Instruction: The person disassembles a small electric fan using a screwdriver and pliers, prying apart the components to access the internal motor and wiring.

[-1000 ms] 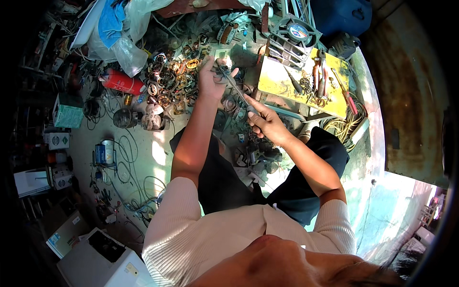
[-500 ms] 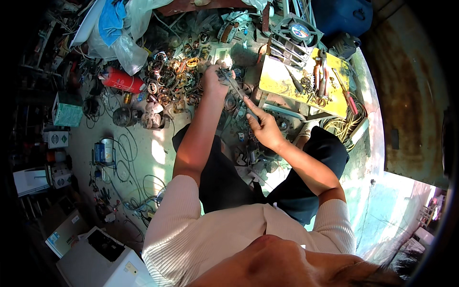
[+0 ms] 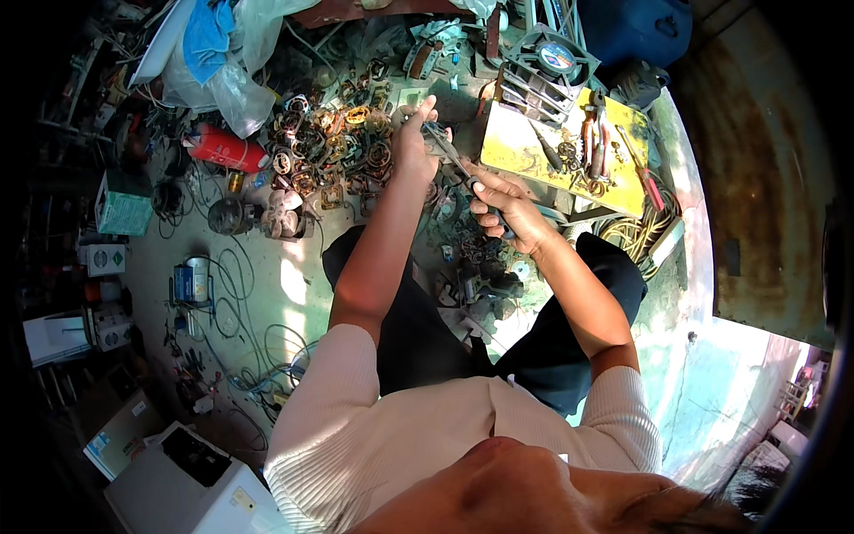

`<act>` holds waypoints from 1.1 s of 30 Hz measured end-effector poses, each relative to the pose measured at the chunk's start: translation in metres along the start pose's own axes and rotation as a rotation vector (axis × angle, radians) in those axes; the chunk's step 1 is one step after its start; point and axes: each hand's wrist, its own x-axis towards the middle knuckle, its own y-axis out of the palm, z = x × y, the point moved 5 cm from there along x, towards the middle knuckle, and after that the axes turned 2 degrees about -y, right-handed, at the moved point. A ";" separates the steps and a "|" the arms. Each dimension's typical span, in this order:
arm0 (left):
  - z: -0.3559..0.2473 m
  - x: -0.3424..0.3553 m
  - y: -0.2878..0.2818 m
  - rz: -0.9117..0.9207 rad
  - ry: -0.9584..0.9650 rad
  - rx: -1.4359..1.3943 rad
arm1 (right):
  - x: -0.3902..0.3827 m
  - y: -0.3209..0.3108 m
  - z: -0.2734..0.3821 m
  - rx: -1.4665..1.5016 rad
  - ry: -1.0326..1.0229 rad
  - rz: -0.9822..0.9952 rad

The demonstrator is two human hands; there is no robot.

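Observation:
My right hand (image 3: 514,214) is wrapped round a long metal hand tool (image 3: 455,158) with a dark blue handle; its exact kind is unclear. The narrow end slants up and left to my left hand (image 3: 415,147). There, the left fingers are curled round a small greyish metal piece (image 3: 434,130), partly covered by them, with the thumb sticking out. Both hands are above the floor, between a heap of copper-wound motor coils (image 3: 334,133) on the left and a low yellow-topped table (image 3: 520,142) on the right.
Pliers (image 3: 600,133), a red-handled tool (image 3: 656,194) and small metal parts lie on the yellow table, beside a square fan (image 3: 553,59). On the left are a red cylinder (image 3: 227,149) and loose cables (image 3: 240,311). Dark metal parts (image 3: 485,271) lie between my legs.
My right hand has drawn slightly right and down, its fingers now wrapped further round the handle instead of pointing along the tool. My left hand has shifted slightly right and turned, thumb raised.

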 end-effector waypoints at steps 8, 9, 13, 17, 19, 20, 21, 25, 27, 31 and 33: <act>-0.006 0.009 0.002 -0.029 0.100 0.019 | -0.003 0.000 0.000 -0.097 -0.030 -0.025; -0.007 0.011 0.002 -0.003 0.129 0.026 | -0.004 0.000 0.001 -0.098 -0.027 -0.024; -0.007 0.007 0.008 0.050 0.181 0.078 | -0.007 -0.001 0.004 -0.139 -0.048 -0.064; -0.003 0.007 0.009 0.062 0.226 0.104 | -0.005 0.001 0.002 -0.168 -0.073 -0.121; -0.005 0.008 0.009 0.086 0.266 0.133 | -0.005 0.001 0.002 -0.155 -0.083 -0.115; -0.006 0.010 0.008 0.098 0.288 0.146 | -0.006 0.002 0.002 -0.151 -0.088 -0.111; -0.005 0.011 0.007 0.105 0.307 0.153 | -0.006 0.002 0.002 -0.198 -0.097 -0.122; 0.004 0.009 0.009 0.004 0.210 0.025 | -0.002 -0.004 -0.009 -0.536 -0.297 -0.229; 0.008 0.016 0.001 -0.039 0.091 -0.121 | -0.004 0.010 -0.006 -0.871 -0.745 -0.311; 0.003 0.008 0.002 -0.100 0.031 -0.218 | -0.012 0.009 -0.007 -1.127 -0.539 -0.394; 0.002 0.042 -0.041 -0.095 -0.245 -0.431 | -0.011 0.022 -0.003 -1.255 -0.547 -0.400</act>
